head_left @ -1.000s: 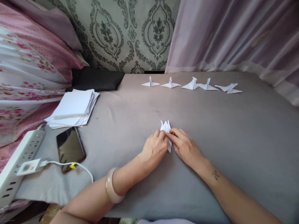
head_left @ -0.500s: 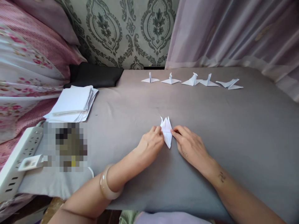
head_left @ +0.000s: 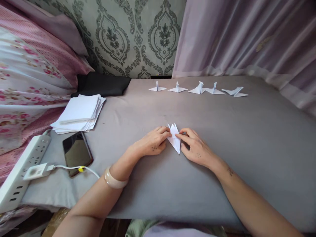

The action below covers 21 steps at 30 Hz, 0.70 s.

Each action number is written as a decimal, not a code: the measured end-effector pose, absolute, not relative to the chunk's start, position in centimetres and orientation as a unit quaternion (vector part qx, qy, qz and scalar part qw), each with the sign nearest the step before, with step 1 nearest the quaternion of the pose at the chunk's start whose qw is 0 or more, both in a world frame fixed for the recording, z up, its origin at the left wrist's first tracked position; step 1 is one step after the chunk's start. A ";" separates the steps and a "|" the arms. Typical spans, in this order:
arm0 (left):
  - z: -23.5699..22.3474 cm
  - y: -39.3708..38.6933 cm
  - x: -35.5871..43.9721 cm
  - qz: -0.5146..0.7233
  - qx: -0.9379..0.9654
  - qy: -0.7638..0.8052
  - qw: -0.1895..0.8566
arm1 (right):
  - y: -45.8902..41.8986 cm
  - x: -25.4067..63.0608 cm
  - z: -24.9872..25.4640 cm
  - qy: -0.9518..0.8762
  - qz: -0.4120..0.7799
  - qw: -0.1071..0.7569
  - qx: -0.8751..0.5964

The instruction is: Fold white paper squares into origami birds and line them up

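Note:
A partly folded white paper crane (head_left: 175,142) lies on the grey cloth in front of me, its pointed tips facing away and one broad point towards me. My left hand (head_left: 155,141) grips its left edge, fingers bent and the fingertips on the paper. On the other side, my right hand (head_left: 197,146) holds the right edge, with the index fingertip on top and the thumb close to the lower right edge. Fingers cover part of both edges. Farther back stand several finished paper cranes (head_left: 177,89) in a row.
A stack of white paper (head_left: 77,110) lies at the left, before a black folded item (head_left: 102,85). Nearer are a phone (head_left: 77,151), a white power strip (head_left: 29,168) and a plugged-in charger (head_left: 38,171) with a white cable. A curtain (head_left: 222,39) hangs at the back right.
Both hands have shifted their fingers on the paper; the right index finger now lies on top of it. The lower part of the paper looks wider. The camera view has tilted slightly.

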<state>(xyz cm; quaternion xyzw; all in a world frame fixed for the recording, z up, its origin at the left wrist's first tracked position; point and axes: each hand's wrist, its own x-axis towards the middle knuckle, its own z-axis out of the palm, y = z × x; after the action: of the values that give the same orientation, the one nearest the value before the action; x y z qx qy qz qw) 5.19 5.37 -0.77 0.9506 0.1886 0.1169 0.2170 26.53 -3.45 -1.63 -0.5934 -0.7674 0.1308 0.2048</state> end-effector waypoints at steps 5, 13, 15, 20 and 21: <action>-1.0 5.8 5.0 0.143 0.928 0.203 0.276 | -2.9 26.8 -2.1 -0.769 0.138 0.231 -0.580; -1.6 5.9 5.3 0.147 0.934 0.214 0.247 | -2.1 26.3 -3.0 -0.709 0.169 0.289 -0.621; -1.7 5.8 5.3 0.148 0.934 0.214 0.244 | -2.3 26.3 -2.8 -0.699 0.170 0.295 -0.629; -1.7 5.8 5.4 0.154 0.931 0.211 0.253 | -3.3 26.7 -1.5 -0.746 0.168 0.226 -0.603; -1.7 5.8 5.4 0.154 0.929 0.212 0.259 | -3.4 26.7 -1.4 -0.747 0.177 0.222 -0.601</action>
<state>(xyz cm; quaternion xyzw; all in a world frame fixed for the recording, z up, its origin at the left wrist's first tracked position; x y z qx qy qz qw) 5.39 5.85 -1.66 0.9295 0.2123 0.1543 0.2591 26.66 -3.39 -1.41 -0.6011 -0.7470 0.1772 0.2221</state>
